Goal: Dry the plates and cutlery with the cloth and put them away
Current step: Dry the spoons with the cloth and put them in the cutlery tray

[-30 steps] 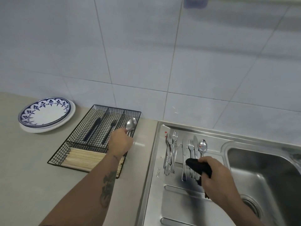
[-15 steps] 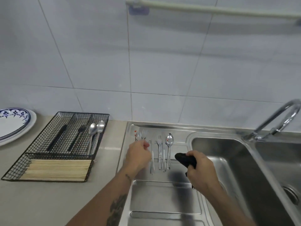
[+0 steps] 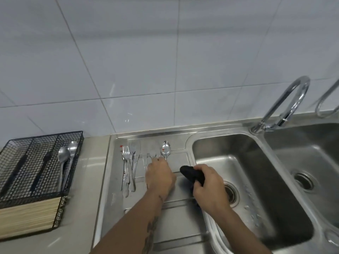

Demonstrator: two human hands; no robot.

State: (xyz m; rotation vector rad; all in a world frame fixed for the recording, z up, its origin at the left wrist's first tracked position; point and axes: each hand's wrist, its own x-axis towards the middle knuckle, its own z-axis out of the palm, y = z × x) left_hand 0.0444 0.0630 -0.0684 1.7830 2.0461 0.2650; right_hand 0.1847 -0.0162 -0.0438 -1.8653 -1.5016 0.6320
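Note:
On the steel drainboard (image 3: 170,224) lie several forks (image 3: 127,162) and a spoon (image 3: 165,149). My left hand (image 3: 160,177) lies over the handles in the middle, its fingertips at the spoon's neck; whether they grip it is hidden. To its right my right hand (image 3: 209,187) holds a bunched black cloth (image 3: 192,174) over the edge of the sink. Two dry spoons (image 3: 66,158) lie in the black wire cutlery basket (image 3: 60,135) on the counter at the left. No plates are in view.
The basket's front compartment holds wooden chopsticks (image 3: 27,217), and its left slots hold dark-handled cutlery (image 3: 22,165). Right of the drainboard are the sink basin (image 3: 260,189), a second basin (image 3: 311,158) and a chrome tap (image 3: 288,101). White tiled wall behind.
My left hand left a spoon in the basket, crossed to the drainboard and has shifted from the forks to the spoon. The view swung right; the plates went out of sight.

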